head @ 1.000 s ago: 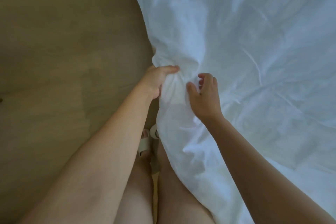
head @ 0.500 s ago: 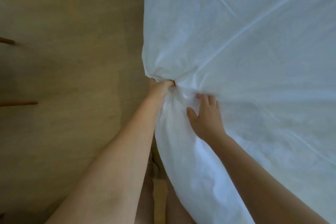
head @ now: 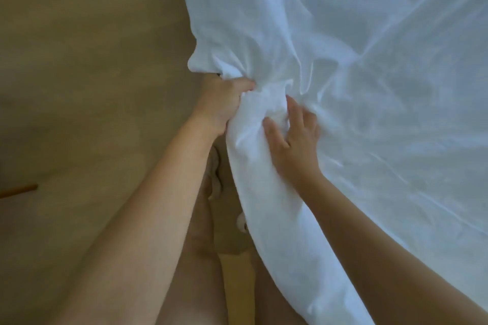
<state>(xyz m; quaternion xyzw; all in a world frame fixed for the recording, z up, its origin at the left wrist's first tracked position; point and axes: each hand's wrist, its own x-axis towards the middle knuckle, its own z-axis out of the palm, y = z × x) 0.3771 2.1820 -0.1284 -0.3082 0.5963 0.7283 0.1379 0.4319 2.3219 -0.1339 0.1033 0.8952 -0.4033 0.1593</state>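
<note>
A left hand (head: pixel 224 103) clenches the bunched edge of a white sheet (head: pixel 356 74) hanging over the floor (head: pixel 92 87), while the right hand (head: pixel 295 140), fingers spread, presses just inside that edge, the cloth, taut moments ago, now slack, apparently being gathered.

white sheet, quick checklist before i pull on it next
1. Left hand has a firm hold on the white sheet: ok, its fingers curl round a bunch at the edge.
2. Right hand grips too: not ok, it lies on the folds with thumb and fingers spread.
3. Fabric smooth: not ok, creases fan out from the bunch.
4. Hanging edge off the floor: cannot tell, it runs out of the picture.
5. Legs free of the fabric: cannot tell, the sheet hangs right beside them and hides part.
</note>
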